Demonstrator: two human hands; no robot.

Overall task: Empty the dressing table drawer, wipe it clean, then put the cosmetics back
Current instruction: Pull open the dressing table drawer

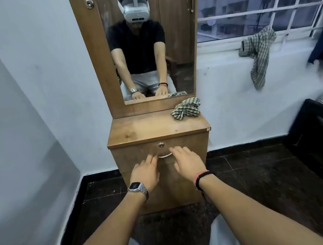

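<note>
No grip is closed yet: the left hand (pixel 146 172) and right hand (pixel 187 162) are held spread and empty at either end of the metal handle (pixel 165 155), seemingly so the shut drawer (pixel 140 153) can be pulled out squarely. A checked cloth (pixel 186 109) is left on the table (pixel 147 128) top, presumably ready for wiping; the cosmetics are hidden.

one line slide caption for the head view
Both hands, left hand and right hand, reach for the closed drawer's handle; checked cloth waits on top.
</note>
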